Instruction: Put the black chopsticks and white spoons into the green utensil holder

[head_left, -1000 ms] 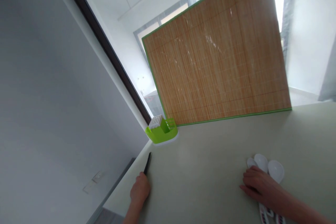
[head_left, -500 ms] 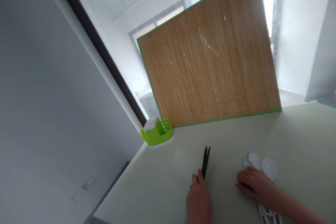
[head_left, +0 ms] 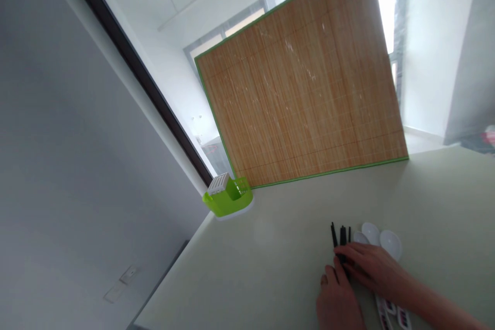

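Note:
Several slim black chopsticks point(head_left: 343, 237) lie close together on the table, their tips slightly fanned out. My left hand point(head_left: 337, 299) has its fingers closed around the lower part of them. From the right, my right hand point(head_left: 373, 265) reaches across with its fingertips closed on the same chopsticks, meeting the left fingers. Just beyond and beside the right hand rest white spoons point(head_left: 390, 245), three bowls showing. Their patterned handles point(head_left: 403, 318) come out below my right forearm, which hides their middle parts.
A bright green and white boat-shaped holder point(head_left: 228, 203) stands at the table's far left corner. Behind the table point(head_left: 270, 258), a bamboo mat with green edging point(head_left: 301, 82) stands upright against the glass point(head_left: 174, 51). A grey wall point(head_left: 77, 165) runs along the left.
My left hand has moved right with its chopsticks, up to the spoons. My right hand has shifted slightly left and now touches the chopsticks. The view has turned slightly.

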